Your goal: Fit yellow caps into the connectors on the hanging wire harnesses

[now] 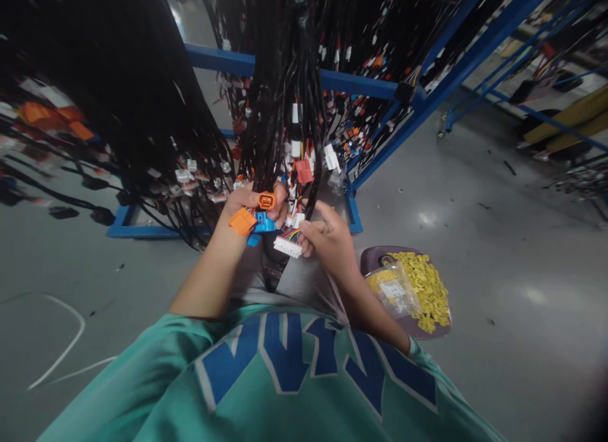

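My left hand (pixel 278 204) is closed around a bundle of black-sleeved wires. An orange connector (pixel 266 201) with a dark socket face sticks out of it, and below hang an orange plug housing (pixel 242 221) and a blue connector (pixel 265 223). Thumb and fingers of my right hand (pixel 327 235) pinch multicoloured wires just behind a wide white connector (pixel 287 247). A smaller white connector (pixel 297 220) sits between the two hands. Above them a red connector (pixel 304 171) and a white one (pixel 331 157) dangle from the harness (pixel 299 68).
Thick curtains of black wire harnesses (pixel 128 81) hang from a blue metal rack (pixel 223 59) before me. To my right on the floor stands a dark tray (pixel 368 258) with many yellow clips (pixel 422 284) and a clear plastic bag (pixel 396 290). Another blue rack (pixel 475 97) stands farther right.
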### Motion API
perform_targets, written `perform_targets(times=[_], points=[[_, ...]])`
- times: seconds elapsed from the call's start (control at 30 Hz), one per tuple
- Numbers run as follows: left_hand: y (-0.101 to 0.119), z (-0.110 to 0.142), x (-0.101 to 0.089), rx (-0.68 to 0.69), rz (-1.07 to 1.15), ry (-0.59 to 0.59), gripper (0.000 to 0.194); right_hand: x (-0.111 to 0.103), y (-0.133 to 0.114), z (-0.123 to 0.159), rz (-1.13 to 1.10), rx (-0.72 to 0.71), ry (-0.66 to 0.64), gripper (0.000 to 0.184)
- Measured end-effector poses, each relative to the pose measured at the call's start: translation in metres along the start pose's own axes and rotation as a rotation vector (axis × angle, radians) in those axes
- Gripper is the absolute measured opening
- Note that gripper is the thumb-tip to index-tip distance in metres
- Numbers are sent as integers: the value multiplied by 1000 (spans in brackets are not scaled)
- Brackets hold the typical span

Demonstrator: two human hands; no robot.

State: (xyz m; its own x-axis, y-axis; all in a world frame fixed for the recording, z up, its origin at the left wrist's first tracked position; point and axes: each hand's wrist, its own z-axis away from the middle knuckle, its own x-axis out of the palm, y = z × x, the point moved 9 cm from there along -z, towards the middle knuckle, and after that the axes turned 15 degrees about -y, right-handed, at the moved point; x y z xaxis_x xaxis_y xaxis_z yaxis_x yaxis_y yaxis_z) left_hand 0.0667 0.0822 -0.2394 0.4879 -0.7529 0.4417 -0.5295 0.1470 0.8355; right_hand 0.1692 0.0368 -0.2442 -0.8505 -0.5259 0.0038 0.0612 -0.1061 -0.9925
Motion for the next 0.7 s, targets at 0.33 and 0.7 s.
perform_targets(times=[0.33,0.7], points=[[-23,3,-10,-26,97,5,41,8,2,3,-30,-63,40,39],[-21,-1,-2,-4,150,12,38,13,3,6,-52,-89,80,40]])
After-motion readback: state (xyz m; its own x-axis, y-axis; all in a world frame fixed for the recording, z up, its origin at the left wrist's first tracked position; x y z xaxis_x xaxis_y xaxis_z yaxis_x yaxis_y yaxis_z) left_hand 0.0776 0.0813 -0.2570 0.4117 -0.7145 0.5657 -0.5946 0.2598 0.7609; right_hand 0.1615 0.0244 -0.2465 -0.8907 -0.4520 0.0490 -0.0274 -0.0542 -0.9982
